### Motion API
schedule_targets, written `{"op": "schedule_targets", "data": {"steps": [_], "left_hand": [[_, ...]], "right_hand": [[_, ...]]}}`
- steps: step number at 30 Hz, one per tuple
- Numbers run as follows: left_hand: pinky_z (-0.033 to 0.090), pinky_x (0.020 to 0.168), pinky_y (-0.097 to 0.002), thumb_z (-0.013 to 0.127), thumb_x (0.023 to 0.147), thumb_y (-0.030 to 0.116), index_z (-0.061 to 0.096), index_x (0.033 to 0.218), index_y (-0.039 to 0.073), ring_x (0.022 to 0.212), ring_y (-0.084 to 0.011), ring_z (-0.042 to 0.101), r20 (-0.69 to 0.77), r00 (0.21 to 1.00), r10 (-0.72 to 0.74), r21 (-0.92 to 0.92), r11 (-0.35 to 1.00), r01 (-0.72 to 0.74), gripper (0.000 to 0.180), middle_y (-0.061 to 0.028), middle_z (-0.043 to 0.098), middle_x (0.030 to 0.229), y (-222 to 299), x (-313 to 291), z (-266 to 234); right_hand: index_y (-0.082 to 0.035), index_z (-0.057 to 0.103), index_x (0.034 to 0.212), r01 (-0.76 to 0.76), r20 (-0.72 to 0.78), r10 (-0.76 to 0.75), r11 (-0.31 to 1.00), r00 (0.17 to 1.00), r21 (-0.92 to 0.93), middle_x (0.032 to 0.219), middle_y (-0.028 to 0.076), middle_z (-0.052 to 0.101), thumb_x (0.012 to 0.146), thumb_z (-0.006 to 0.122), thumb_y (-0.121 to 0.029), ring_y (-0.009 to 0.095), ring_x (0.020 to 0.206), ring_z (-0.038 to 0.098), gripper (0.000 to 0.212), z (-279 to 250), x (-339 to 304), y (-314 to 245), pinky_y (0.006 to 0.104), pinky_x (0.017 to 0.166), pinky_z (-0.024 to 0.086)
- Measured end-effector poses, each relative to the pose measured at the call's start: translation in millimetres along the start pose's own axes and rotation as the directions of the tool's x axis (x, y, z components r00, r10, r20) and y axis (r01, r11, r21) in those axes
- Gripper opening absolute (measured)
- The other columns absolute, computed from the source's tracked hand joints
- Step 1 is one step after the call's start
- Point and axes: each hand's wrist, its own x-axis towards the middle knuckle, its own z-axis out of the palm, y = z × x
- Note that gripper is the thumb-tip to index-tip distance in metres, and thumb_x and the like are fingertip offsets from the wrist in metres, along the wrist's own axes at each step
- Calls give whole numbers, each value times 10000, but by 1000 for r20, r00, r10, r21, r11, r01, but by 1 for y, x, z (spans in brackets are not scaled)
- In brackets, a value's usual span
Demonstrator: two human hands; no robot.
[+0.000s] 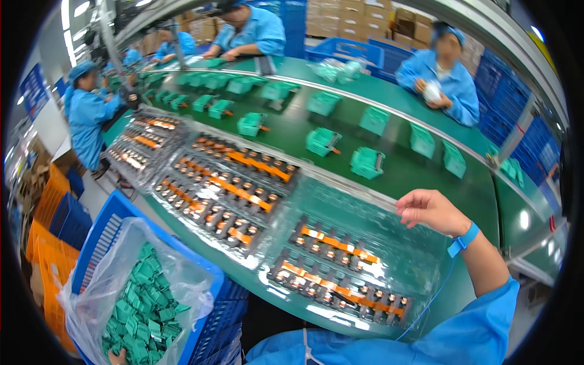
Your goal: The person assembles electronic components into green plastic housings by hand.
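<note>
My right hand [433,210] hovers above the near edge of the green conveyor belt, fingers loosely bent and apart, with nothing visible in them. A blue wrist strap [463,239] with a thin cord circles that wrist. Below it lies a clear plastic tray [395,237] with rows of small dark parts joined by orange strips [331,243]. At the lower left, only a bit of my left hand [117,358] shows, among small green plastic pieces [146,310] in a bag-lined bin; its fingers are mostly cut off by the picture's edge.
Green plastic housings [322,141] sit in rows along the belt [280,128]. More filled trays [225,188] stand to the left. The blue bin [210,274] rises beside the bench. Co-workers in blue [441,79] sit across the belt; another person [91,115] stands far left.
</note>
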Motion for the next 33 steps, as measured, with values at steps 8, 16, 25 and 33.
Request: {"op": "schedule_targets", "data": {"steps": [8, 16, 25, 33], "left_hand": [[360, 964, -404, 599, 772, 501, 410, 1326, 143, 1144, -314, 465, -113, 938, 328, -36, 942, -334, 686, -232, 464, 1255, 129, 8, -60], [456, 730, -285, 565, 836, 57, 483, 1024, 60, 800, -108, 521, -264, 883, 389, -891, -449, -69, 205, -18, 544, 914, 167, -47, -99], [464, 858, -367, 718, 601, -44, 610, 954, 33, 1051, -299, 548, -768, -93, 633, -446, -634, -631, 377, -111, 558, 1031, 332, -218, -201], [452, 865, -414, 678, 496, 25, 661, 903, 117, 1086, -336, 477, -776, -458, 434, 72, -660, -748, 417, -93, 544, 1027, 370, -255, -190]], "right_hand": [[-86, 605, 959, 556, 575, -194, 612, 795, -562, 887, 80, 609, 763, 654, -166, 277, 847, 579, 217, 15, -82, 29, 394, 710, 469], [-111, 607, 852, 748, 640, -402, 225, 655, -624, 857, 35, 538, 718, 577, -91, 217, 822, 509, 139, 40, -112, 65, 338, 744, 414], [-72, 647, 873, 683, 285, -638, 554, 715, -475, 892, 60, 592, 665, 727, -47, 231, 819, 567, 224, 32, -119, 84, 324, 674, 481], [-15, 600, 892, 163, -16, -227, 646, 974, 746, 1074, 89, 545, 826, 621, -40, 146, 951, 544, 74, 87, -74, 37, 279, 810, 462]]}}
